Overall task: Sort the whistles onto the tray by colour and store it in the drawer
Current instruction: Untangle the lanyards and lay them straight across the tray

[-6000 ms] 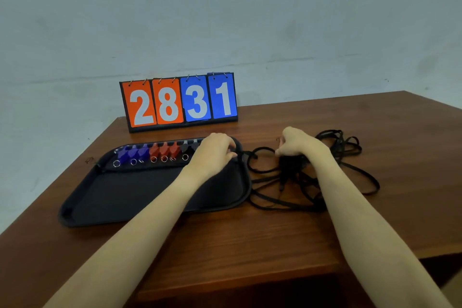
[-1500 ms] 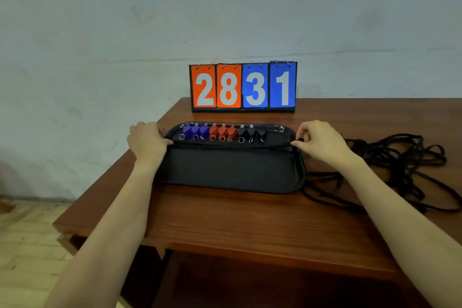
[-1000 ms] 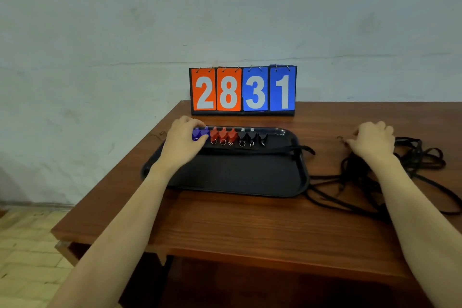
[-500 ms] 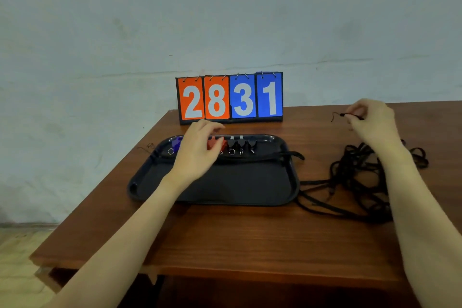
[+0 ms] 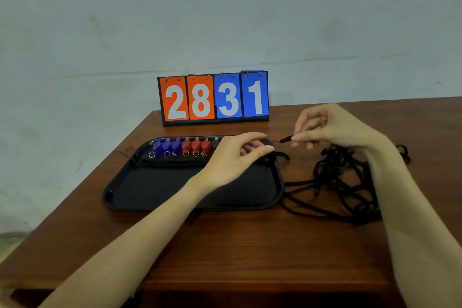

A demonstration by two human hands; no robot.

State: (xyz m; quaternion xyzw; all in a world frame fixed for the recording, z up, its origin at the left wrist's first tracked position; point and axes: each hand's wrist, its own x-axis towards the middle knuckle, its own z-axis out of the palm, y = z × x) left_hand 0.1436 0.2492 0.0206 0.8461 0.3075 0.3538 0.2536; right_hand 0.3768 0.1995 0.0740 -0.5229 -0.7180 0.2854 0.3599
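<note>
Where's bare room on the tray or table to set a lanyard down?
Free: the tray floor nearer than the whistles, left of the left hand; the table strip in front of the tray. Crowded: the tray's far edge, and right of it, where the cord pile lies under the right hand.

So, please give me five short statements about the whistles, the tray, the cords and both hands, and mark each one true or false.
1. The blue plastic whistles sit left of the red plastic whistles on the black plastic tray. True.
2. The right hand pinches the end of a black cord. True.
3. The left hand rests flat on the brown wooden table. False: it is over the tray's far right part.
4. The orange and blue flip scoreboard reads 1382. False: it reads 2831.
5. The tangled black cords lie inside the tray. False: they lie on the table, right of it.
</note>
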